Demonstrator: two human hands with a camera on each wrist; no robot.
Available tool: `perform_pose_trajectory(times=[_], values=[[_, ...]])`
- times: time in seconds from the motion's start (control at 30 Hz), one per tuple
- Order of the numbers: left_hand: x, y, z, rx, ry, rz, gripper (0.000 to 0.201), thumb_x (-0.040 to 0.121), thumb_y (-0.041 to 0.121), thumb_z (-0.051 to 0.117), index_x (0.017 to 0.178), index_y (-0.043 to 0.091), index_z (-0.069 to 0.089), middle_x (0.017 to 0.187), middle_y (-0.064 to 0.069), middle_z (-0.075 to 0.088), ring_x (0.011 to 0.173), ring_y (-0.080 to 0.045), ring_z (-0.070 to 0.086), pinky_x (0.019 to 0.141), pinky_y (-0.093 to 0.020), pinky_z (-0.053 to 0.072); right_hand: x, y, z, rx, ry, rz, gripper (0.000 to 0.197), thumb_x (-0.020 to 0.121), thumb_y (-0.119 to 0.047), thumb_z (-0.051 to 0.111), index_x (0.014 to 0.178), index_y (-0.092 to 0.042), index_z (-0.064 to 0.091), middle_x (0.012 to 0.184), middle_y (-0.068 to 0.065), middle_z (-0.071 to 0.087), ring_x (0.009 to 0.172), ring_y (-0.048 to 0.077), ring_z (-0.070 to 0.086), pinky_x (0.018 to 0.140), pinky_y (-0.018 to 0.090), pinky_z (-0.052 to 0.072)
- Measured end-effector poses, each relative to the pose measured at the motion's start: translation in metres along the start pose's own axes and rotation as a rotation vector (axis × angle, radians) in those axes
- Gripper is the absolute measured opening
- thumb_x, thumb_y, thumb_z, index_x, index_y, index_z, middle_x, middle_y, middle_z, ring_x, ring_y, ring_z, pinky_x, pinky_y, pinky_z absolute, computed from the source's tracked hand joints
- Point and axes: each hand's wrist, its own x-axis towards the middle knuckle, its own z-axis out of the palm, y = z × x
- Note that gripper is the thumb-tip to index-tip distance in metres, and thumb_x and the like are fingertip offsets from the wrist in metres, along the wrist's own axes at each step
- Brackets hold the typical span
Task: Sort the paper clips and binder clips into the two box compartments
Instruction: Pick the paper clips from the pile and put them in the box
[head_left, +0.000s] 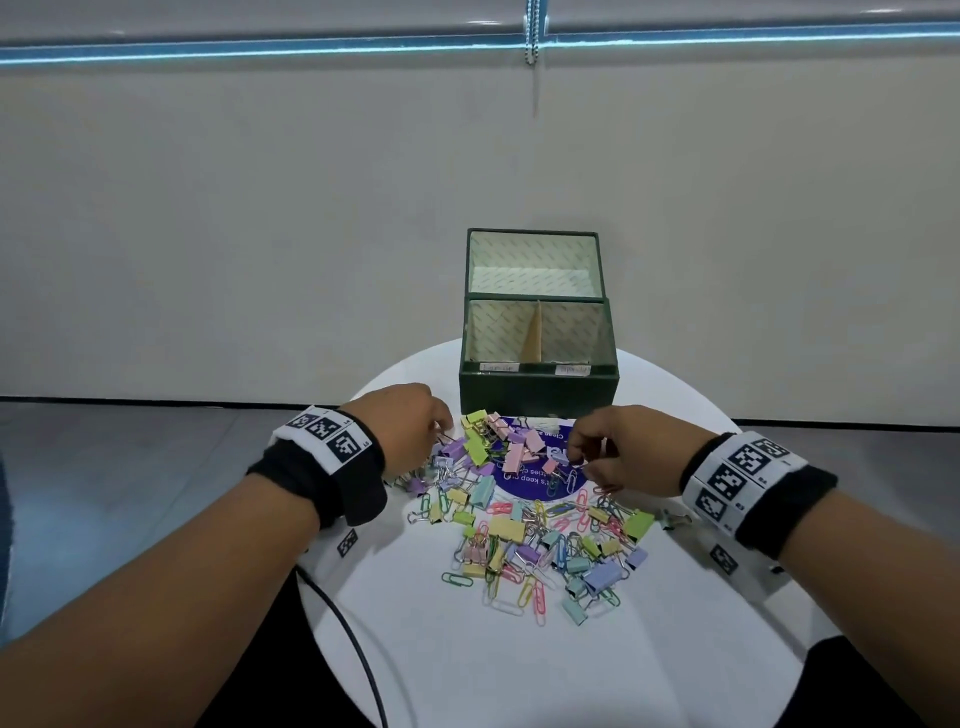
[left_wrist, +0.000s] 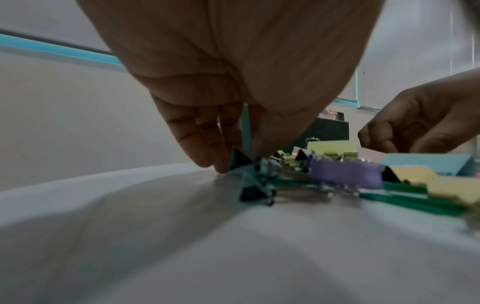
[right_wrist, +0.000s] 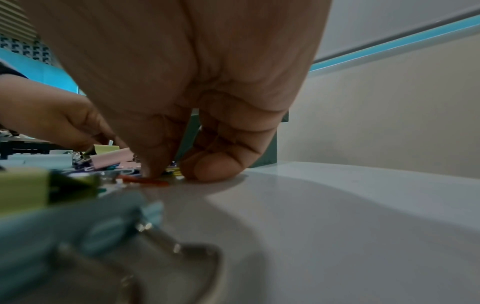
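At about nine o'clock of the pile (head_left: 524, 514), the left hand (head_left: 410, 431) pinches a blue-grey binder clip (left_wrist: 240, 162) against the round table (head_left: 467, 675); tangled wire handles may drag neighbours toward that near rim. At three o'clock, the right hand (head_left: 623, 449) presses curled fingertips (right_wrist: 153, 170) onto a red paper clip (right_wrist: 145, 181); whether it is gripped I cannot tell, and it could slide flat. The box (head_left: 537, 387) stands open at twelve o'clock, both compartments seemingly empty, with clear room above.
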Motion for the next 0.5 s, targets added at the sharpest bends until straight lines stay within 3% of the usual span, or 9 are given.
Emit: perform_pose_trajectory(times=[0.07,0.13,0.27,0.4,0.5], values=[[-0.002,0.002,-0.001,-0.028,0.005,0.011,0.030,0.098,0.023,0.048,0.122,0.031,0.065,0.110,0.006,0.059,0.101,-0.018,0.059,0.089,-0.029,0.049,0.001,0.000,0.000,0.007,-0.017,0.007,0.013,0.094,-0.025,0.067,0.102,-0.034,0.069,0.090,-0.020,0.060,0.081,-0.002,0.056,0.068,0.015,0.041],[-0.004,0.003,-0.002,-0.060,0.021,0.005,0.029,0.099,0.026,0.047,0.125,0.028,0.061,0.117,0.002,0.064,0.103,-0.019,0.060,0.091,-0.031,0.049,0.002,-0.002,0.000,0.007,-0.024,0.015,0.011,0.094,-0.024,0.067,0.098,-0.033,0.069,0.088,-0.019,0.061,0.081,-0.001,0.056,0.067,0.015,0.040],[-0.016,0.003,-0.014,0.049,0.083,-0.098,0.037,0.096,0.018,0.040,0.130,0.024,0.055,0.127,-0.002,0.061,0.109,-0.025,0.060,0.092,-0.038,0.051,0.004,0.000,0.003,-0.028,-0.027,0.042,0.012,0.094,-0.021,0.064,0.085,-0.029,0.065,0.084,-0.013,0.066,0.079,0.004,0.060,0.069,0.017,0.045],[-0.034,0.002,-0.021,0.196,0.000,-0.145,0.037,0.089,0.023,0.042,0.123,0.021,0.057,0.119,-0.001,0.062,0.105,-0.024,0.061,0.088,-0.040,0.053,0.005,0.004,0.008,-0.070,-0.016,0.054,0.016,0.095,-0.018,0.057,0.082,-0.025,0.061,0.082,-0.008,0.066,0.077,0.010,0.059,0.070,0.021,0.049],[-0.041,-0.007,-0.019,0.177,-0.100,-0.138,0.031,0.085,0.030,0.051,0.114,0.026,0.061,0.105,0.007,0.063,0.096,-0.016,0.060,0.082,-0.032,0.052,0.008,0.006,0.008,-0.062,0.000,0.056,0.019,0.096,-0.016,0.053,0.079,-0.024,0.057,0.081,-0.005,0.062,0.076,0.012,0.056,0.067,0.021,0.044]])
